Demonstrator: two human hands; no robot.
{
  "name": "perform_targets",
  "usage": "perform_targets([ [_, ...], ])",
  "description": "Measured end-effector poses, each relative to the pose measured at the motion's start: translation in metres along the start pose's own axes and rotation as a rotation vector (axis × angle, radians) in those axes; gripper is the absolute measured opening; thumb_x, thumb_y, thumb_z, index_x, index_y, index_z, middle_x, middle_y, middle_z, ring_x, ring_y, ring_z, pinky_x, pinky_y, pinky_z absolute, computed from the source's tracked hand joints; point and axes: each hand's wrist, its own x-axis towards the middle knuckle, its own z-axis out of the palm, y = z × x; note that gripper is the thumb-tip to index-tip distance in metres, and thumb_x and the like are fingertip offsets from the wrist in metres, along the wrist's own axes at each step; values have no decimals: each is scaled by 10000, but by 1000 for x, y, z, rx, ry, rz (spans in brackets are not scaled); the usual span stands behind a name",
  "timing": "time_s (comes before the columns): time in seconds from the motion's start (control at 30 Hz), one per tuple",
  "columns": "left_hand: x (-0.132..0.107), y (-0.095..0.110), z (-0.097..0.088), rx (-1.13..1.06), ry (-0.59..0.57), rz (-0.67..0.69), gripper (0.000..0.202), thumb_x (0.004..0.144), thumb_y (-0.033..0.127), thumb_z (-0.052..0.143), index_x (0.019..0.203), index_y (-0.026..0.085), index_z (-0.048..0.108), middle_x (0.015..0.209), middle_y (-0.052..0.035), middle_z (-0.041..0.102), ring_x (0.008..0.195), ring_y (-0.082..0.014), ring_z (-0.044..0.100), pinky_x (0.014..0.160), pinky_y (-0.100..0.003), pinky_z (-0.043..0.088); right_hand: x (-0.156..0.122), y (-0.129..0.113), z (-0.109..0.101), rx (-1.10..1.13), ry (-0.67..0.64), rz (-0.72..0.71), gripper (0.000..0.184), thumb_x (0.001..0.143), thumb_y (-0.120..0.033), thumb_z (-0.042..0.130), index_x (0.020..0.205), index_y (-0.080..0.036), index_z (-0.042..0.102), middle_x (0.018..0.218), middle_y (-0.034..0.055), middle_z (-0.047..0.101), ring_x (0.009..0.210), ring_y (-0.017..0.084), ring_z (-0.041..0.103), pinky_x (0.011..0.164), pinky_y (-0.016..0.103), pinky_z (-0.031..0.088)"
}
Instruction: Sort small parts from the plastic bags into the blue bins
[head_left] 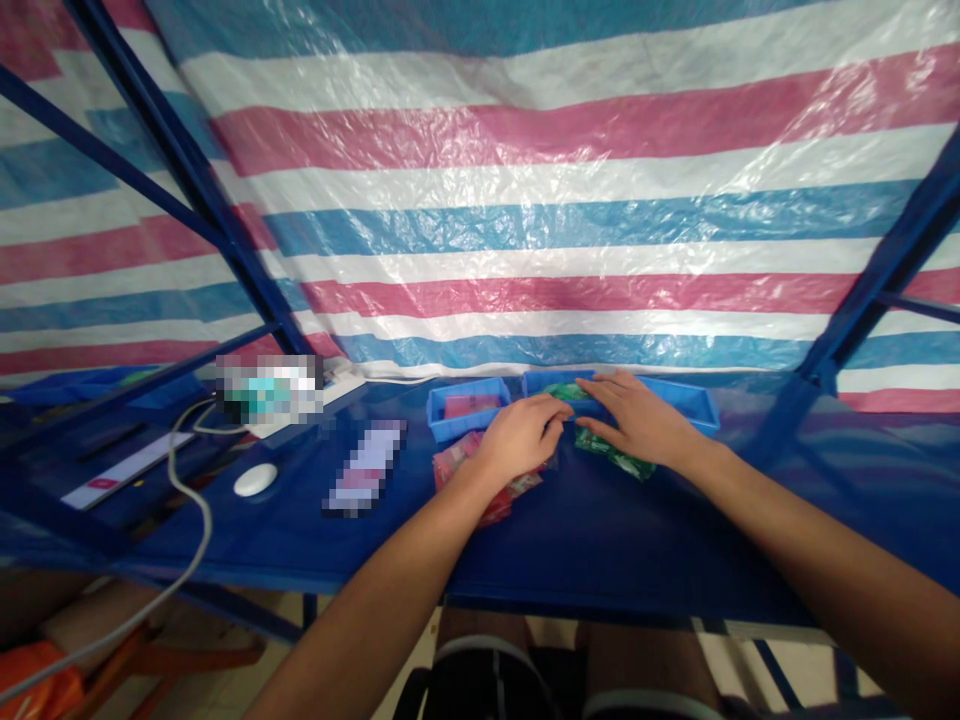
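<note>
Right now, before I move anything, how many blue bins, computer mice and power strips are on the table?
Blue plastic bins: 2, the second partly hidden by the right hand
White computer mouse: 1
White power strip: 1
Total: 4

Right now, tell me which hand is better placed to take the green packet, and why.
Probably the right hand: its fingers lie directly over the green packet, while the left hand sits farther off, above the red packets.
</note>
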Motion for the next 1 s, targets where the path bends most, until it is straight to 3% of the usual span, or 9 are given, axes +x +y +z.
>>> perform_targets([
  [0.17, 2, -2, -7, -94, 233, -64, 301, 1062, 203, 485, 1217, 190, 742, 1146, -84, 798, 1050, -224, 761, 1003, -363, 593, 3, -13, -3, 47, 36, 20, 586, 1058, -515, 600, 1550, -197, 579, 1516, 172, 662, 1542, 423, 468, 1280, 716, 314],
  [0.3, 2, -2, -9, -116, 318, -72, 311, 1073, 198, 461, 1236, 179, 726, 1104, -87, 795, 1031, -224, 757, 991, -366, 588, 4, -39, -15, 169, 39, -70, 393, 1051, -438, 632, 1390, -253, 706, 1325, 126, 757, 1398, 368, 600, 1229, 614, 447],
  [0.37, 2, 0, -10, -129, 324, -68, 312, 1074, 195, 457, 1232, 170, 724, 1111, -92, 793, 1030, -221, 756, 982, -362, 588, 3, -54, -14, 255, -35, -139, 361, 1054, -415, 634, 1371, -263, 713, 1299, 113, 762, 1336, 334, 644, 1200, 564, 493],
  [0.47, 1, 3, -9, -141, 296, -66, 304, 1072, 206, 466, 1221, 168, 729, 1131, -96, 793, 1024, -221, 757, 966, -361, 596, 2, -68, -3, 332, -118, -178, 471, 1023, -404, 682, 1462, -235, 657, 1483, 141, 676, 1429, 336, 588, 1222, 542, 478],
  [0.53, 1, 3, -8, -136, 276, -71, 302, 1073, 217, 473, 1224, 178, 732, 1149, -93, 794, 1030, -223, 759, 966, -365, 601, 3, -71, 5, 352, -154, -170, 465, 1023, -372, 677, 1468, -239, 656, 1490, 144, 676, 1413, 331, 609, 1209, 528, 490],
  [0.7, 1, 2, -8, -129, 264, -70, 304, 1071, 218, 479, 1226, 186, 738, 1179, -92, 796, 1054, -228, 763, 981, -371, 604, 6, -67, 10, 263, -186, -106, 274, 1061, -258, 587, 1281, -229, 748, 1176, 115, 794, 1108, 298, 750, 1016, 468, 593],
  [0.87, 1, 3, -5, -115, 248, -57, 282, 1054, 205, 514, 1218, 192, 743, 1206, -94, 794, 1102, -243, 757, 1021, -389, 594, 2, -61, 4, 251, -140, -51, 227, 1075, -216, 533, 1115, -223, 757, 1066, 89, 797, 987, 264, 756, 919, 419, 608],
  [1.0, 2, 2, -4, -98, 231, -42, 277, 1057, 207, 519, 1220, 191, 742, 1216, -96, 791, 1133, -247, 751, 1041, -390, 583, -1, -60, 4, 330, -72, -98, 299, 1017, -241, 634, 1303, -254, 719, 1292, 109, 757, 1229, 292, 698, 1087, 479, 571],
])
